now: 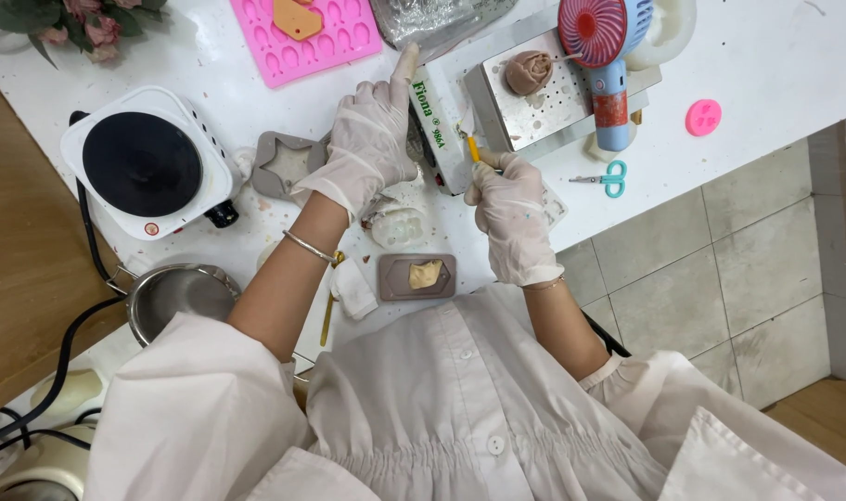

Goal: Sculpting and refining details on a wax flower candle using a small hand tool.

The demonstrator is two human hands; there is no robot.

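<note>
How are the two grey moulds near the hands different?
The star mould is star-shaped and lies beside the left hand; the flat mould is a rectangle with cut corners and lies nearer the person's body, below both hands. The star mould's hollow looks pale and whitish, while the flat mould holds a tan lump. The star mould sits tilted; the flat mould lies square to the table edge. Both are grey and rest on the white table.

White blouse, translucent gloves, bracelets
</note>
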